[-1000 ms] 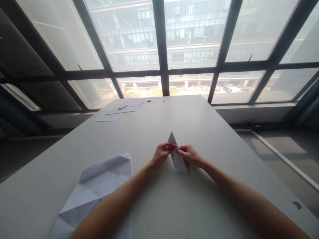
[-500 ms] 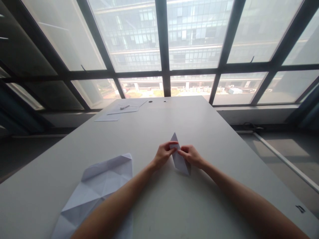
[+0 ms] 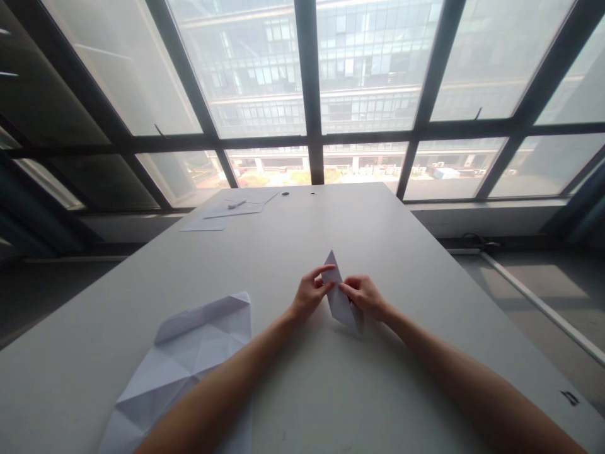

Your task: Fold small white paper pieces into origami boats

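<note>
A piece of folded white paper (image 3: 341,308), pointed at its far end, is held tilted just above or on the table between my two hands. My left hand (image 3: 312,291) pinches its left side, with thumb and a finger on the near face. On the right edge, my right hand (image 3: 362,294) grips it between thumb and fingers; some of those fingertips are hidden behind the paper. Nearer me on the left lies a larger creased white sheet (image 3: 189,353), partly covered by my left forearm.
The white table (image 3: 302,239) reaches to tall windows. Flat white sheets (image 3: 231,211) lie at its far left, with a small white object (image 3: 236,204) on top. A dark mark (image 3: 570,397) is near the right edge. A white bar (image 3: 543,309) runs beyond that edge.
My left index finger has lifted slightly and its fingers have spread a little on the paper. The folded paper has shifted very slightly; its lower flap stands a bit further apart.
</note>
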